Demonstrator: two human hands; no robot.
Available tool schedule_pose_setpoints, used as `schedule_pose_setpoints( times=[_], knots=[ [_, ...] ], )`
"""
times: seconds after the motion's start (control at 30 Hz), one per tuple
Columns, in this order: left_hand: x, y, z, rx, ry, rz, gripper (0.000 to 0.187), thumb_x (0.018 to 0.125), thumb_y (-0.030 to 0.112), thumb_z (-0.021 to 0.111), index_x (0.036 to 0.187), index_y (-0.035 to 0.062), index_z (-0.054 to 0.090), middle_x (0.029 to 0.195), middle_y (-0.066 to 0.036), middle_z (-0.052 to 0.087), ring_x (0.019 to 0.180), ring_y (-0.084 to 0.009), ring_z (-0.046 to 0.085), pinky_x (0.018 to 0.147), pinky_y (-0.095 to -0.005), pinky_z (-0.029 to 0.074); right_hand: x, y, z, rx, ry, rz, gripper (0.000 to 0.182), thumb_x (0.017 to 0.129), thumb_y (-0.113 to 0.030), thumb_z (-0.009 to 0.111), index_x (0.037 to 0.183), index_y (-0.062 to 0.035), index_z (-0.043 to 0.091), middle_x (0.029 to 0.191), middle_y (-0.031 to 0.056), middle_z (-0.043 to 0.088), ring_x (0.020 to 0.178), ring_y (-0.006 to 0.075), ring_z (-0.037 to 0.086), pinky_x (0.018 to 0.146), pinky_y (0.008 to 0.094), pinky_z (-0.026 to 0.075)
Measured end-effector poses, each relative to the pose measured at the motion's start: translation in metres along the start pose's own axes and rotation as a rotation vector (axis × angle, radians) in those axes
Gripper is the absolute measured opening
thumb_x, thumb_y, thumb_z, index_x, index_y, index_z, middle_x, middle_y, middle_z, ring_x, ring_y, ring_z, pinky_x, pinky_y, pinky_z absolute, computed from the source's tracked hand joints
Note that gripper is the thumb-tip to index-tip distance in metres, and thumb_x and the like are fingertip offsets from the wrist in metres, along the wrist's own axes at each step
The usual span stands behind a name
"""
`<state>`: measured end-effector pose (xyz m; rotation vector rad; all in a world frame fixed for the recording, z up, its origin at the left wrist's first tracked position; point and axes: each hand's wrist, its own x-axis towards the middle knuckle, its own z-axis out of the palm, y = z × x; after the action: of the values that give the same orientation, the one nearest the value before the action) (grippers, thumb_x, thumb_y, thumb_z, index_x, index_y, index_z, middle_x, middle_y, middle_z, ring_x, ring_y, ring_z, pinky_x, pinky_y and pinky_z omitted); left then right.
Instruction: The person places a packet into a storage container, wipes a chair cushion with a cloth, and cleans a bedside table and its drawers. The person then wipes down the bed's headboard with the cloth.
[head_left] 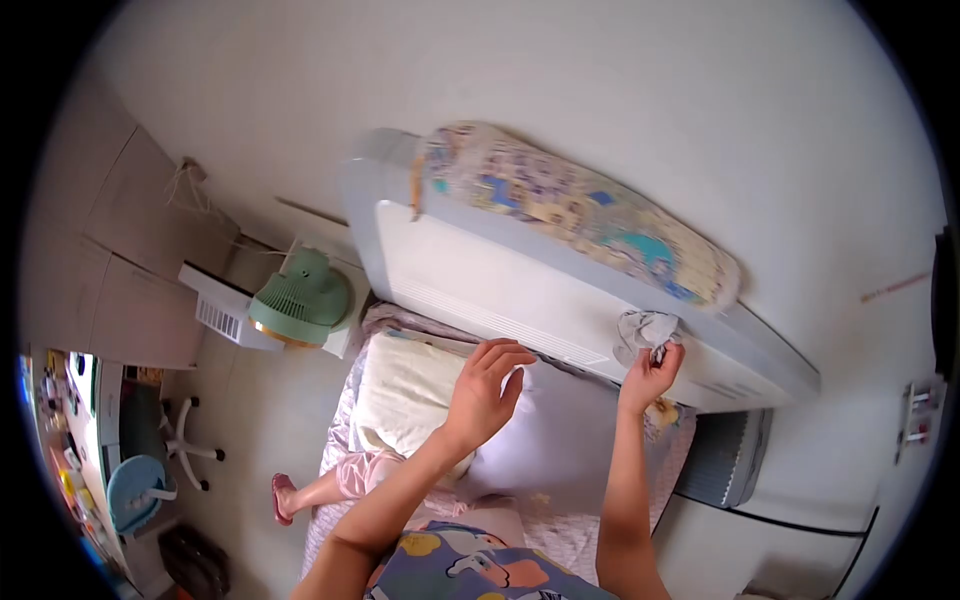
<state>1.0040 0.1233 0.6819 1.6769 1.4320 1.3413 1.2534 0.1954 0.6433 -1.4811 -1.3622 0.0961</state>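
Observation:
My right hand point(652, 378) is closed on a crumpled light grey cloth point(645, 334), which lies against the upper right part of the bed's headboard point(480, 272). Over the pillows, my left hand point(488, 392) is raised with its fingers curved and apart, holding nothing. A patterned, rolled or padded fabric point(580, 215) rests along the headboard's top edge. Below my hands are a cream pillow point(405, 390) and a pale lavender pillow point(560, 430).
A green fan point(303, 298) stands on a white bedside surface at the left. Farther left are a wheeled chair base point(182, 440) and a cluttered desk point(85, 450). A grey ridged case point(725, 455) is right of the bed.

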Motion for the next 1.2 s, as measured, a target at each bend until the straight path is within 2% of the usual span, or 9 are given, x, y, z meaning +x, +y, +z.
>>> schedule_pose_setpoints(
  times=[0.1, 0.23, 0.3, 0.47, 0.6, 0.7, 0.83, 0.97, 1.2],
  knots=[
    [-0.003, -0.029, -0.044, 0.026, 0.063, -0.063, 0.022, 0.077, -0.008, 0.060, 0.095, 0.0029, 0.066, 0.101, -0.011, 0.065, 0.104, -0.0301, 0.059, 0.088, -0.0387, 0.048, -0.009, -0.024, 0.059, 0.222, 0.246, 0.117, 0.025, 0.079, 0.008, 0.063, 0.098, 0.0024, 0.048, 0.097, 0.0086, 0.049, 0.086, 0.0171, 0.050, 0.075, 0.0281, 0.043],
    [0.002, -0.059, -0.088, -0.018, 0.127, -0.147, 0.020, 0.079, -0.006, 0.058, 0.096, 0.0027, 0.065, 0.100, -0.012, 0.065, 0.102, -0.0307, 0.057, 0.087, -0.0393, 0.048, -0.041, -0.092, 0.129, 0.043, -0.015, -0.240, 0.032, 0.076, 0.004, 0.070, 0.103, 0.0027, 0.053, 0.107, 0.0118, 0.052, 0.098, 0.0245, 0.056, 0.083, 0.0335, 0.046],
    [0.007, -0.071, -0.105, -0.051, 0.117, -0.144, 0.025, 0.081, -0.005, 0.058, 0.104, 0.0034, 0.063, 0.106, -0.013, 0.063, 0.102, -0.0312, 0.057, 0.085, -0.0376, 0.048, -0.052, -0.131, 0.165, 0.106, 0.002, -0.120, 0.031, 0.067, 0.003, 0.070, 0.095, 0.0005, 0.059, 0.104, 0.0172, 0.057, 0.096, 0.0363, 0.057, 0.084, 0.0422, 0.046],
    [0.037, -0.089, -0.138, -0.204, 0.191, -0.185, 0.036, 0.083, -0.003, 0.060, 0.118, 0.0048, 0.058, 0.119, -0.015, 0.058, 0.109, -0.0309, 0.056, 0.085, -0.0352, 0.048, -0.071, -0.200, 0.228, 0.102, -0.193, -0.193, 0.033, 0.065, 0.005, 0.071, 0.096, -0.0065, 0.067, 0.098, 0.0104, 0.062, 0.089, 0.0293, 0.062, 0.075, 0.0367, 0.050],
    [0.055, -0.113, -0.141, -0.606, 0.331, -0.326, 0.058, 0.094, 0.005, 0.054, 0.145, 0.0048, 0.027, 0.126, -0.010, 0.050, 0.116, -0.0168, 0.049, 0.091, -0.0263, 0.044, -0.075, -0.239, 0.238, 0.310, -0.605, -0.148, 0.031, 0.073, 0.013, 0.062, 0.097, -0.0048, 0.066, 0.098, 0.0114, 0.063, 0.087, 0.0290, 0.065, 0.072, 0.0324, 0.052],
    [0.059, -0.112, -0.151, -0.812, 0.340, -0.433, 0.045, 0.096, 0.005, 0.053, 0.138, 0.0032, 0.039, 0.120, -0.007, 0.057, 0.106, -0.0123, 0.053, 0.088, -0.0246, 0.044, -0.082, -0.255, 0.217, 0.375, -0.731, -0.064, 0.034, 0.074, 0.015, 0.059, 0.102, -0.0042, 0.065, 0.106, 0.0115, 0.063, 0.093, 0.0285, 0.065, 0.075, 0.0309, 0.052],
    [0.085, -0.082, -0.161, -0.626, 0.442, -0.198, 0.024, 0.093, -0.002, 0.054, 0.115, 0.0004, 0.061, 0.115, -0.009, 0.061, 0.101, -0.0132, 0.058, 0.087, -0.0236, 0.044, -0.073, -0.277, 0.169, 0.502, -0.559, 0.113, 0.036, 0.081, 0.012, 0.058, 0.114, -0.0016, 0.060, 0.114, 0.0118, 0.061, 0.096, 0.0219, 0.066, 0.079, 0.0292, 0.053],
    [0.161, -0.077, -0.165, 0.242, 0.265, 0.379, 0.036, 0.078, -0.003, 0.066, 0.112, 0.0099, 0.067, 0.113, -0.009, 0.063, 0.110, -0.0265, 0.055, 0.093, -0.0354, 0.041, -0.072, -0.246, 0.119, 0.351, -0.488, 0.263, 0.022, 0.089, 0.005, 0.057, 0.109, -0.0016, 0.062, 0.102, 0.0092, 0.067, 0.085, 0.0150, 0.066, 0.074, 0.0259, 0.053],
    [0.179, -0.112, -0.163, 0.281, 0.323, 0.504, 0.031, 0.087, -0.002, 0.056, 0.115, 0.0069, 0.065, 0.112, -0.011, 0.063, 0.111, -0.0298, 0.054, 0.097, -0.0379, 0.040, -0.119, -0.227, 0.032, 0.223, -0.408, 0.590, 0.013, 0.091, 0.000, 0.057, 0.101, -0.0011, 0.065, 0.092, 0.0072, 0.069, 0.077, 0.0129, 0.066, 0.068, 0.0245, 0.052]
  ],
)
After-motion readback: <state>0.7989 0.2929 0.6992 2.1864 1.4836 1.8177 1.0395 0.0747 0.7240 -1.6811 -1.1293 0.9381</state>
